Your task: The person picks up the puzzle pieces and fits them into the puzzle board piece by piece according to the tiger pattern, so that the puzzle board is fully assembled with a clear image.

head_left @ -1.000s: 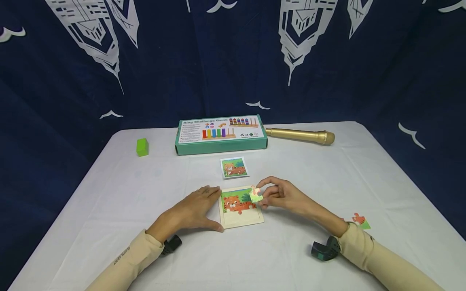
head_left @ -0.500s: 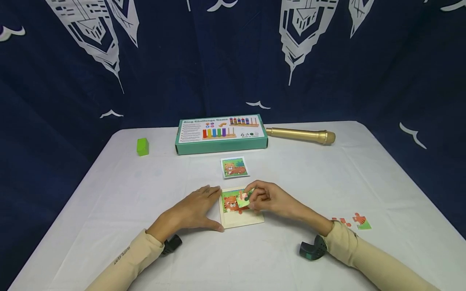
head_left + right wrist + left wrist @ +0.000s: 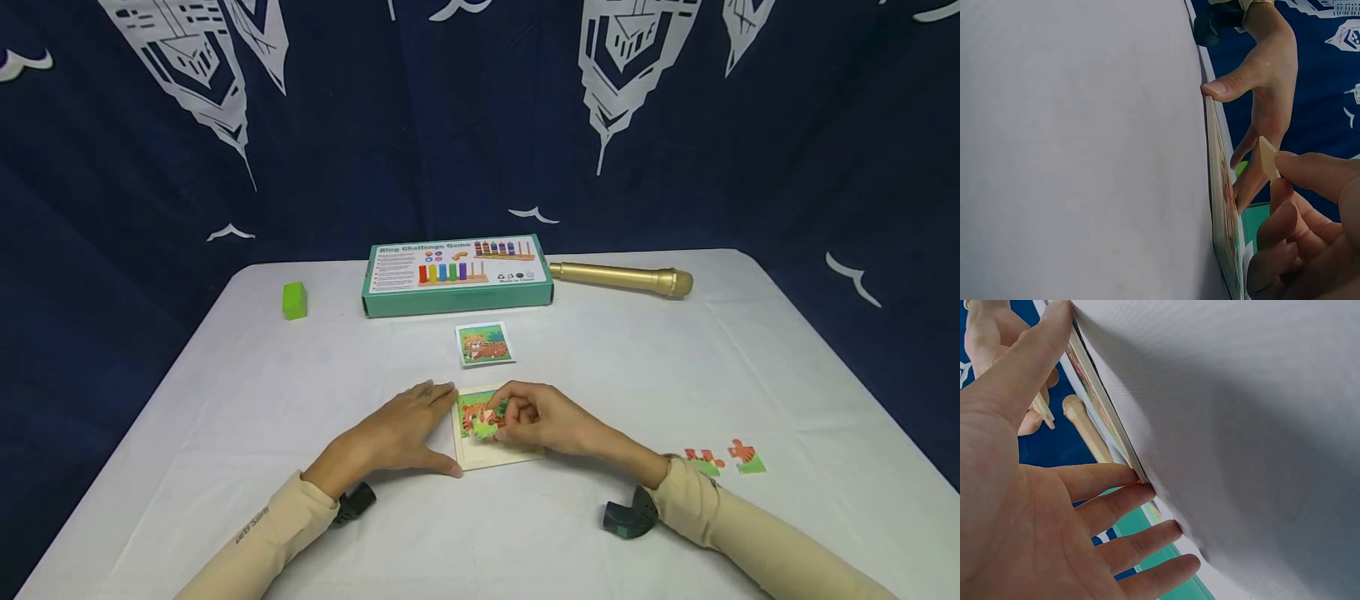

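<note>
My right hand (image 3: 551,419) pinches a green-and-orange jigsaw piece (image 3: 485,423) between thumb and fingers, over the puzzle board (image 3: 498,454). In the right wrist view the piece (image 3: 1268,159) shows edge-on, raised above the board (image 3: 1217,187). Joined tiger pieces (image 3: 468,408) fill the board's upper part, partly hidden by the right hand; bare pale wood shows below. My left hand (image 3: 401,429) lies along the board's left side, fingers spread, with thumb and index finger touching its edge. The left wrist view shows the same hand (image 3: 1085,519) with straight fingers against the board's side.
Two loose puzzle pieces, one (image 3: 703,461) beside the other (image 3: 746,457), lie near the right sleeve. A tiger picture card (image 3: 484,343) is behind the board. Farther back are a green game box (image 3: 459,277), a gold microphone (image 3: 622,278) and a green block (image 3: 295,301).
My right hand has carried the jigsaw piece leftward and slightly toward me, from the board's right edge to over the tiger. My left hand stays at the board's edge.
</note>
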Motion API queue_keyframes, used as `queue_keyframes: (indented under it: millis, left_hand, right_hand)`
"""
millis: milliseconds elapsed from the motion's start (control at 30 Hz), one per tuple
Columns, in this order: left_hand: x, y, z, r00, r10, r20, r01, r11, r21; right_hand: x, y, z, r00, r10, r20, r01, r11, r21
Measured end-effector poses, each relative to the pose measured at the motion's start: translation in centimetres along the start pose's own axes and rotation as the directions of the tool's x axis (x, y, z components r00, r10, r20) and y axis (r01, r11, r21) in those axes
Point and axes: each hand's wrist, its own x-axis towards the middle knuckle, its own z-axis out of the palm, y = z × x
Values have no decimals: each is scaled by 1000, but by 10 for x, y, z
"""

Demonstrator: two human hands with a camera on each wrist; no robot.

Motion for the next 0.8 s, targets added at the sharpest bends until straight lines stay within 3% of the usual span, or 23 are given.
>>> queue_keyframes:
  millis: [300, 800]
  left_hand:
    - [0, -1, 0, 1000, 7, -7, -7, 1000, -4]
    - [0, 2, -1, 1000, 1, -11, -1, 1000, -16]
  right_hand:
    - [4, -3, 7, 999, 26, 27, -24, 996, -82]
    - [4, -6, 14, 999, -14, 46, 22, 985, -171]
